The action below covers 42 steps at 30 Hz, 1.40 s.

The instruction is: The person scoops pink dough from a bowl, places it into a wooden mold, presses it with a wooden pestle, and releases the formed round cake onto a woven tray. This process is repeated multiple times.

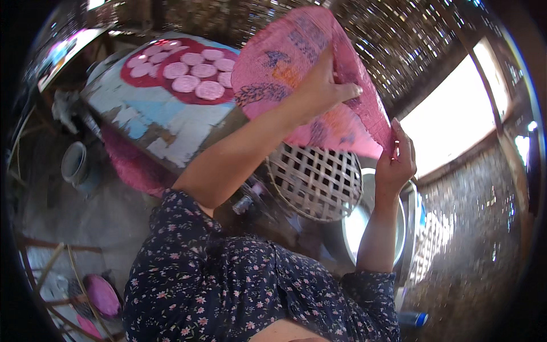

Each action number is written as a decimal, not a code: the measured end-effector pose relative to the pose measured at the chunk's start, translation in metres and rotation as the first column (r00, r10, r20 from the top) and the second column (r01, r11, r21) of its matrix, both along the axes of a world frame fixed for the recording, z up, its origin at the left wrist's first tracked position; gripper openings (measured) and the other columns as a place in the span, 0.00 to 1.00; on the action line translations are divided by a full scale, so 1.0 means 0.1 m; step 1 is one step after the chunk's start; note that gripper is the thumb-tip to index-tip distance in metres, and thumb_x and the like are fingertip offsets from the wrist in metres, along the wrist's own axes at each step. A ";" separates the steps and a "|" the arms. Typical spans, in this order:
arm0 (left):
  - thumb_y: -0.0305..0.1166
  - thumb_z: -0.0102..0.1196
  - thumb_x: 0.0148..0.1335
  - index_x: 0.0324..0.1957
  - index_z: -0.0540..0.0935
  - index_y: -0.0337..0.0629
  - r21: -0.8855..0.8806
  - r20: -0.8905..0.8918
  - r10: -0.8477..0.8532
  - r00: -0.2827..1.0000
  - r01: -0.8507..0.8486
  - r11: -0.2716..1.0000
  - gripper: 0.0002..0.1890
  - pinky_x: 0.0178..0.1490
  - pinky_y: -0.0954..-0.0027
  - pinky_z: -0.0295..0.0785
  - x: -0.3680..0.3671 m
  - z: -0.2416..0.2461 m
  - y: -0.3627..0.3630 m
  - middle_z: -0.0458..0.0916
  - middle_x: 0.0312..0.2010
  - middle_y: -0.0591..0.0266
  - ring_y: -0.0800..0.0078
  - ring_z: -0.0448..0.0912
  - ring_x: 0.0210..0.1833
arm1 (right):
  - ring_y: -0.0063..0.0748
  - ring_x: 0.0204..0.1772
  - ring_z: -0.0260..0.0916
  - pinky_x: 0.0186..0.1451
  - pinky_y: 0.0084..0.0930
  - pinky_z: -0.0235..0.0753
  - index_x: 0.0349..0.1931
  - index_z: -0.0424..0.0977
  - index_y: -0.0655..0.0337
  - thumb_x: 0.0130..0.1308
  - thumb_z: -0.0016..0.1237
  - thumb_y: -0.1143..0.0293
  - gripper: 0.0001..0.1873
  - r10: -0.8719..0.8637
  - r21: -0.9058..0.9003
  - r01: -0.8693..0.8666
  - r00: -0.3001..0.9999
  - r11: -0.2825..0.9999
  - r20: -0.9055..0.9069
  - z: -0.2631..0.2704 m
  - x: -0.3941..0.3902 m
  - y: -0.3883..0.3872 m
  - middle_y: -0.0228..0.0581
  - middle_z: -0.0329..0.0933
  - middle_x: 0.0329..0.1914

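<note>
A pink cloth (265, 51) with dark blue and orange leaf patterns is held up before me, its right part folded over. My left hand (322, 87) is at the cloth's fold, its thumb showing in front and its other fingers hidden by the cloth. With my right hand (397, 156) I pinch the cloth's lower right corner. Below the cloth is a round, open-weave bamboo basket (316, 181), partly covered by it.
On the left, a table with a peeling surface (171, 124) bears dark red round pieces with pale pink discs (201, 70). A large metal basin (401, 231) stands beside my right forearm. A bucket (74, 162) is on the floor at left. Woven walls surround a bright opening at right.
</note>
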State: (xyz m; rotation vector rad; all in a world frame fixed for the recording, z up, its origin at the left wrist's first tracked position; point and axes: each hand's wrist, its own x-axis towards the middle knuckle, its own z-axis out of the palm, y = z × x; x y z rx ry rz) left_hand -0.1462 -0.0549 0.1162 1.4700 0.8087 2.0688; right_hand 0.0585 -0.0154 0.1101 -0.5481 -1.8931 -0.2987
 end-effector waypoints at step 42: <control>0.50 0.64 0.45 0.41 0.80 0.36 -0.715 -0.630 -0.542 0.557 -0.688 0.125 0.28 0.48 0.57 0.71 -0.31 -2.39 -1.18 0.79 0.42 0.46 0.54 0.78 0.45 | 0.57 0.60 0.62 0.59 0.42 0.62 0.51 0.68 0.65 0.67 0.33 0.62 0.20 0.060 -0.956 0.280 0.956 0.085 0.286 -3.55 1.02 -0.68 0.59 0.68 0.54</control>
